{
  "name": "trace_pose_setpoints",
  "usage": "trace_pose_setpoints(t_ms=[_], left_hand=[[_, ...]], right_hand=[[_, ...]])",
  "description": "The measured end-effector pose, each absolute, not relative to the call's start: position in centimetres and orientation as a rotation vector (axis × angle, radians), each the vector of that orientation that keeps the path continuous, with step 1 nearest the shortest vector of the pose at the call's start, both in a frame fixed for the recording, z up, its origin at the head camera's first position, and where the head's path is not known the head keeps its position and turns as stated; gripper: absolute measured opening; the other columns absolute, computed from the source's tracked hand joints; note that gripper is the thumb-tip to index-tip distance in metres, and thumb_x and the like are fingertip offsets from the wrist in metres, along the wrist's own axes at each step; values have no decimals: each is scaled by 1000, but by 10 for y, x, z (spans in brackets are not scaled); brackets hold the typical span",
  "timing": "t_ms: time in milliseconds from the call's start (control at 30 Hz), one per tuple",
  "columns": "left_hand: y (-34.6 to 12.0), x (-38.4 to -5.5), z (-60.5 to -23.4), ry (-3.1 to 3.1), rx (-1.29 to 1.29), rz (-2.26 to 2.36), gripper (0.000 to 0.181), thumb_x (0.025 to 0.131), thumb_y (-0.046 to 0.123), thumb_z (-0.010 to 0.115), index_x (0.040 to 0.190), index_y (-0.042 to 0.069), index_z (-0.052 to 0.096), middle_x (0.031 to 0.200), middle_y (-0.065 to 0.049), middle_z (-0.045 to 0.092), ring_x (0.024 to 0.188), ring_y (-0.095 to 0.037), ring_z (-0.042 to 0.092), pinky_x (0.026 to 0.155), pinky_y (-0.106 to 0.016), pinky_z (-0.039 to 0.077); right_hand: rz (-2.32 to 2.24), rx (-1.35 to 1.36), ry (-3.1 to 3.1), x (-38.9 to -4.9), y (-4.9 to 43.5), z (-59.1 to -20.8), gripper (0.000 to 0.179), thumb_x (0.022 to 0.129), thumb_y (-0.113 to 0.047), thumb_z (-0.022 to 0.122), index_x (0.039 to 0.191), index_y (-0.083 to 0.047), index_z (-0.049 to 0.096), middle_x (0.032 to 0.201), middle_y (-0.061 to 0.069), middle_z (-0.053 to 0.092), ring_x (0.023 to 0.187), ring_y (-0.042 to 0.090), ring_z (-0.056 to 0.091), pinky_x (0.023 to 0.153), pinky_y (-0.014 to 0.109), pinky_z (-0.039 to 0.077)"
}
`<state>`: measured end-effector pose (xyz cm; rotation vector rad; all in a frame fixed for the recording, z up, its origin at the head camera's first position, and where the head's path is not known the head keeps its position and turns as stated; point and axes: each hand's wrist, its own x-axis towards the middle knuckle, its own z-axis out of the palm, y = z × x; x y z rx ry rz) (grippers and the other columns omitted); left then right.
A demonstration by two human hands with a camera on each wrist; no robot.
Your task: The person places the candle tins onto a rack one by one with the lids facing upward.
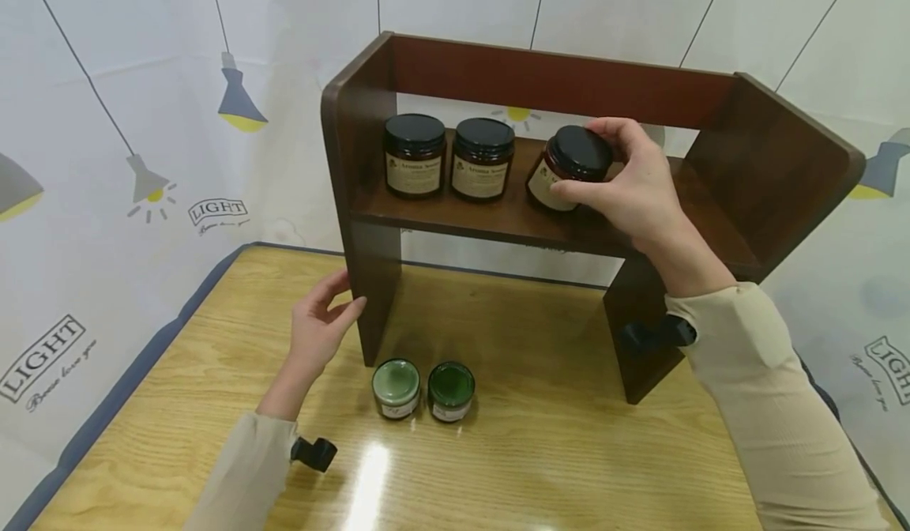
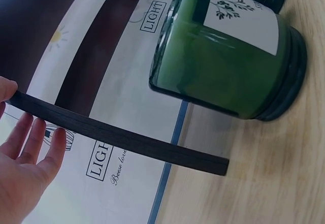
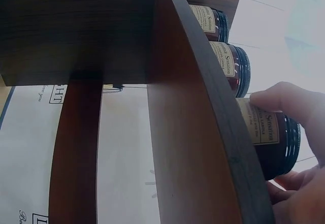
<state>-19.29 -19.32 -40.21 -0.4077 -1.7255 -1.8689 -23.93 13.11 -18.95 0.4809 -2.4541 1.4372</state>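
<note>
In the head view my right hand [image 1: 633,179] grips a dark jar [image 1: 569,163] with a black lid and cream label, tilted at the shelf board [image 1: 526,227]. Two similar jars stand upright to its left, a middle jar [image 1: 483,160] and a left jar [image 1: 415,157]. From the right wrist view, thumb and fingers wrap the held jar [image 3: 266,137] above the board's edge. My left hand [image 1: 320,325] holds the front edge of the left side panel [image 1: 373,294] of the brown shelf, thumb on one side and fingers on the other.
On the wooden table [image 1: 540,452] stand two green glass jars, a light one [image 1: 396,389] and a darker one [image 1: 451,391], in front of the shelf's left leg. The shelf's right side panel [image 1: 775,167] rises beyond my right arm. Printed cloth [image 1: 142,278] hangs behind.
</note>
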Motion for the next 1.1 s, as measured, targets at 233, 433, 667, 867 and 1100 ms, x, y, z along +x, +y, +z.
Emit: trace_pose_setpoints(t_ms=[233,433,667,867,1100], left_hand=[[-193,-194,-403,-1726,-403,-1865,41,77,-23,59,114,-8,61,101,9,66,95,-7,59,75,-21,54],[-193,-194,-403,-1710,-410,-1877,46,76,-23,59,113,4,65,100,9,66,95,-7,59,75,-21,54],[-192,-195,-404,-1723,-396,-1868,40,76,-23,59,114,-8,61,100,8,66,95,-8,59,75,-21,54],[-192,-194,-405,-1722,-391,-1880,39,77,-23,59,115,-12,59,101,7,66,96,-8,59,75,-20,54],[-191,-194,-405,-1719,-395,-1880,39,77,-23,58,115,-13,58,101,7,66,96,-8,59,75,-20,54]], right_hand=[[1381,493,-2489,-241,129,-190,64,75,-6,76,132,-6,45,121,7,48,103,16,48,79,18,46],[1385,511,-2480,-243,128,-192,63,76,-7,76,132,-7,48,120,6,49,102,16,48,76,17,45],[1463,551,-2436,-247,127,-196,63,75,-3,75,132,-5,47,123,8,50,103,16,50,76,16,45],[1531,603,-2427,-249,127,-196,65,77,-2,73,134,-5,44,129,11,49,104,16,52,77,14,46],[1547,653,-2430,-250,126,-195,67,78,-1,71,138,-5,42,134,13,47,111,18,50,83,17,46]])
